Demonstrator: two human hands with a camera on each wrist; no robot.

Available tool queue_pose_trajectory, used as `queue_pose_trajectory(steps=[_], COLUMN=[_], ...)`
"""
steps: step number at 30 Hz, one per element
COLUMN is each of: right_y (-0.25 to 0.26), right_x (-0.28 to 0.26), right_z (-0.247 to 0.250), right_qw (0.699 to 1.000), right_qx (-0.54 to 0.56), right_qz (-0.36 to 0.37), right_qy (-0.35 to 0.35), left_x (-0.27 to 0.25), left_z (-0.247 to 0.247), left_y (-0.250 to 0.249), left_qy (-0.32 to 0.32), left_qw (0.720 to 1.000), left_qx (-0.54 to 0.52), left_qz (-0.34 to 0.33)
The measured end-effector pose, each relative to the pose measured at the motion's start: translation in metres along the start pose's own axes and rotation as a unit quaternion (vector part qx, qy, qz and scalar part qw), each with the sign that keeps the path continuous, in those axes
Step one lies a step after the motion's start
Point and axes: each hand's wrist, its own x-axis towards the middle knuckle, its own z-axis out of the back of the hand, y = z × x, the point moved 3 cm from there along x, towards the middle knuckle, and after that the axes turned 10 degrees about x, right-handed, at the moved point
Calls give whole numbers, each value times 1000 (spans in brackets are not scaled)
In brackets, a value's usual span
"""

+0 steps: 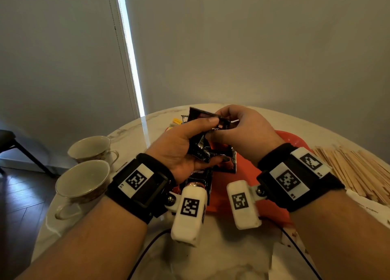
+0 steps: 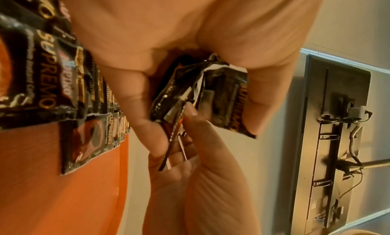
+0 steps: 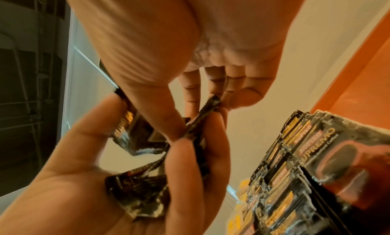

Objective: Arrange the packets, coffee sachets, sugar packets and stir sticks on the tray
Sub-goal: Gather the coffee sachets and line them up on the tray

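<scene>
My left hand [image 1: 207, 139] grips a bunch of black coffee sachets [image 1: 200, 147] above the orange tray [image 1: 292, 141]. My right hand [image 1: 221, 124] pinches the top edge of one sachet [image 3: 203, 118] in that bunch, between thumb and fingers. In the left wrist view the held sachets [image 2: 227, 95] are crumpled between my left hand's thumb and fingers. A row of black sachets [image 2: 48, 68] lies overlapped on the tray [image 2: 42, 188]; the same sachet row [image 3: 306, 163] shows in the right wrist view. Yellow packets [image 1: 176, 121] lie at the tray's far side. Wooden stir sticks [image 1: 354, 170] are heaped on the table at right.
Two empty teacups [image 1: 90, 147] [image 1: 82, 178] stand at the round marble table's left edge [image 1: 126, 130]. A dark chair [image 1: 12, 140] is on the floor to the left. Black cables [image 1: 147, 250] cross the table's near side. White paper [image 1: 367, 206] lies by the sticks.
</scene>
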Motion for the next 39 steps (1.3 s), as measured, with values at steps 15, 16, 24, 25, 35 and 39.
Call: queue_pose_trajectory(steps=[15, 16, 24, 25, 35, 39], right_y=[-4, -6, -13, -13, -16, -20], right_x=[7, 8, 11, 10, 1, -1], right_z=[10, 12, 11, 12, 1, 14], right_qw=[994, 991, 934, 922, 945, 947], right_qx=[108, 128, 328, 356, 285, 267], right_qz=[-28, -27, -121, -137, -162, -162], right_qy=[2, -12, -70, -72, -11, -71], left_x=[12, 12, 8, 8, 13, 16], left_z=[15, 15, 7, 7, 11, 16], left_y=[1, 1, -1, -2, 2, 2], left_qy=[-87, -84, -32, -23, -70, -114], left_qw=[996, 996, 999, 999, 997, 992], left_qx=[-35, -27, -16, -19, -27, -48], left_qz=[15, 8, -33, -35, -34, -40])
